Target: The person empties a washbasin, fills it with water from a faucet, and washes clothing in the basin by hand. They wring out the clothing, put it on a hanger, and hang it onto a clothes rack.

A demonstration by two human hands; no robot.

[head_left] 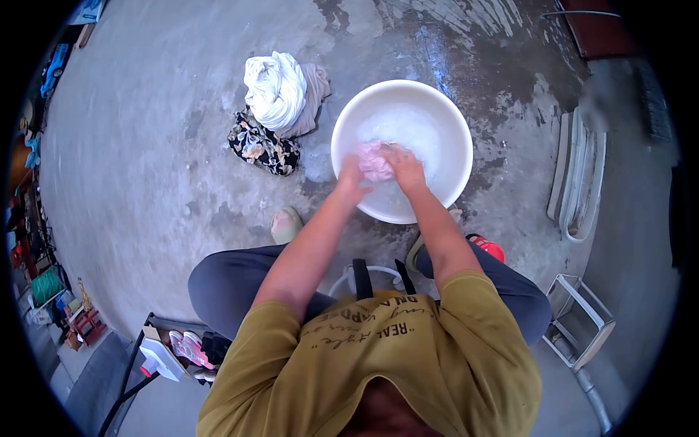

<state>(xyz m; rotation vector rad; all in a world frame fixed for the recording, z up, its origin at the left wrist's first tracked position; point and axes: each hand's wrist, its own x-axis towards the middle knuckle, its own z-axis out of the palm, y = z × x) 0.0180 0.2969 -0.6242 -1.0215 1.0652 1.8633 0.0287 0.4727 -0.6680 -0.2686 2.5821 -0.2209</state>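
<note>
A wide white basin point(444, 120) of soapy water stands on the concrete floor in front of me. Inside it, toward the near left side, lies a wet pink cloth point(374, 162). My left hand point(352, 178) is at the basin's left edge, beside the cloth, its fingers blurred and partly apart. My right hand point(405, 167) rests on the cloth's right side with bent fingers; whether it grips the fabric is hard to make out.
Left of the basin, a twisted white cloth point(275, 91), a grey-beige cloth point(314, 98) and a black floral cloth point(263, 146) lie heaped. A metal frame point(582, 320) stands at the right, a shoe rack point(175, 349) at lower left. Something red point(489, 249) is beside my right knee.
</note>
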